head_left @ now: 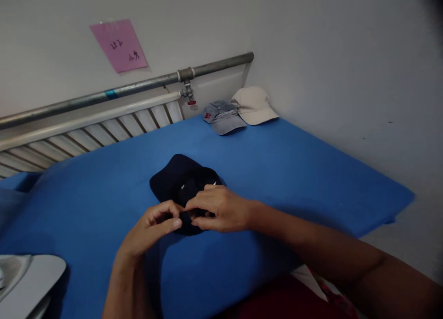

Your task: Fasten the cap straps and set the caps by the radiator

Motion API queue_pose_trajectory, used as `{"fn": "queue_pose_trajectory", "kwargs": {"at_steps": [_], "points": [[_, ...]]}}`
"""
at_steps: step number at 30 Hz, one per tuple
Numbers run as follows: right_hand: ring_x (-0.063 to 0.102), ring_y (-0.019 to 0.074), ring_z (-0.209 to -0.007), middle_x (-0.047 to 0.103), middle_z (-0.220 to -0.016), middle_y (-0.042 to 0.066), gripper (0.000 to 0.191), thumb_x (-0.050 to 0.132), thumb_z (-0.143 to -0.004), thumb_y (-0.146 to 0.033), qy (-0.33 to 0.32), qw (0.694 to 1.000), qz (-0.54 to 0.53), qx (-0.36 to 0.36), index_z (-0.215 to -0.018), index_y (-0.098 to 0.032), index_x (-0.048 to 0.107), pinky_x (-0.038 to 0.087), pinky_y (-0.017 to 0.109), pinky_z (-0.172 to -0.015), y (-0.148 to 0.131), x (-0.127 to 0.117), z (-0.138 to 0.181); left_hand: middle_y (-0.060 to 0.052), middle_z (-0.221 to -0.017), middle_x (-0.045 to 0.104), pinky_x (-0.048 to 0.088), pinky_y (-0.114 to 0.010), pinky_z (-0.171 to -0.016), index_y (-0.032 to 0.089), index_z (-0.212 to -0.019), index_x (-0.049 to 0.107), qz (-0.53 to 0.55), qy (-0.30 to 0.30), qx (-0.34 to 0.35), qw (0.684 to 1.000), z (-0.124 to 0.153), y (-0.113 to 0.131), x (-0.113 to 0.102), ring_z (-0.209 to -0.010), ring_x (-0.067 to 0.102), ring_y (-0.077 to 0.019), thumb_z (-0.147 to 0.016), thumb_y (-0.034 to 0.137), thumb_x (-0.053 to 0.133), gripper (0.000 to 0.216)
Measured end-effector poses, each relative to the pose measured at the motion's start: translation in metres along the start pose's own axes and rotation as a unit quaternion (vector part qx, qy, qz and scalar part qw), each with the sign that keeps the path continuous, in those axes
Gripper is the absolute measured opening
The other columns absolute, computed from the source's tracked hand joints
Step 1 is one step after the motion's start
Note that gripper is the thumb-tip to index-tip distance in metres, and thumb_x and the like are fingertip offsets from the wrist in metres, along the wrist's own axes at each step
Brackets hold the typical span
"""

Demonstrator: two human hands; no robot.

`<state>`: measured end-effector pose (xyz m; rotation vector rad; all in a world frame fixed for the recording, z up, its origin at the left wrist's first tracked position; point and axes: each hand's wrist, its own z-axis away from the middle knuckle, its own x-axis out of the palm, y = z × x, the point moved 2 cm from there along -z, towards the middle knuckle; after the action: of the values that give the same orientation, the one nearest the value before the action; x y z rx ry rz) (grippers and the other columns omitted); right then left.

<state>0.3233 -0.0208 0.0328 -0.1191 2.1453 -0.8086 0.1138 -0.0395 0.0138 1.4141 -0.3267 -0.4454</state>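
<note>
A black baseball cap (176, 173) lies upside down on the blue-covered table, its brim pointing away and to the left. Its dark inside shows, with a small white label. My left hand (155, 224) pinches the strap at the near edge of the cap between thumb and fingers. From the right, my right hand (219, 208) has its thumb and fingers closed on the same strap, close to the left fingertips. The exact spot under the right fingers is partly hidden.
A grey denim cap (223, 116) and a cream cap (254, 104) sit at the far corner of the blue table cover (277, 171). Behind stand a white radiator (117, 125) and a metal pipe (148, 83). A white object (38, 282) is at the lower left.
</note>
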Motion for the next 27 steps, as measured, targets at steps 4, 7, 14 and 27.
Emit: {"fn": "queue_pose_trajectory", "kwargs": {"at_steps": [4, 7, 14, 27], "points": [[0.063, 0.0134, -0.081, 0.071, -0.093, 0.001, 0.03, 0.064, -0.079, -0.019, -0.013, 0.993, -0.091, 0.073, -0.108, -0.018, 0.063, 0.045, 0.029, -0.08, 0.003, -0.005, 0.0, -0.002, -0.081, 0.066, 0.043, -0.026, -0.07, 0.018, -0.07, 0.06, 0.006, 0.021, -0.006, 1.0, 0.0, 0.001, 0.004, -0.078, 0.057, -0.0145, -0.078, 0.026, 0.07, 0.015], [0.064, 0.015, -0.088, 0.07, -0.093, 0.004, 0.027, 0.063, -0.08, -0.023, -0.008, 0.977, -0.165, 0.135, -0.106, -0.015, 0.065, 0.047, 0.027, -0.078, 0.006, -0.007, -0.001, -0.002, -0.085, 0.067, 0.045, -0.028, -0.075, 0.018, -0.07, 0.061, 0.015, 0.036, -0.002, 0.999, -0.001, -0.001, 0.005, -0.084, 0.059, -0.016, -0.077, 0.026, 0.071, 0.014], [0.056, 0.0099, -0.065, 0.064, -0.076, 0.0, 0.028, 0.064, -0.081, -0.039, -0.097, 0.928, -0.242, 0.267, -0.095, -0.016, 0.069, 0.043, 0.023, -0.06, 0.015, -0.001, 0.0, -0.002, -0.083, 0.067, 0.045, -0.027, -0.074, 0.018, -0.069, 0.062, 0.018, 0.036, -0.007, 0.999, -0.005, -0.002, 0.009, -0.084, 0.059, -0.0158, -0.075, 0.027, 0.074, 0.016], [0.042, 0.0049, -0.05, 0.049, -0.058, -0.005, 0.017, 0.064, -0.08, -0.032, -0.083, 0.883, -0.314, 0.34, -0.077, -0.015, 0.063, 0.031, 0.019, -0.047, 0.015, 0.003, -0.004, -0.004, -0.084, 0.068, 0.044, -0.035, -0.085, 0.021, -0.071, 0.067, -0.072, 0.066, 0.013, 0.995, 0.001, -0.002, -0.008, -0.096, 0.059, -0.0233, -0.084, 0.037, 0.062, 0.021]]}}
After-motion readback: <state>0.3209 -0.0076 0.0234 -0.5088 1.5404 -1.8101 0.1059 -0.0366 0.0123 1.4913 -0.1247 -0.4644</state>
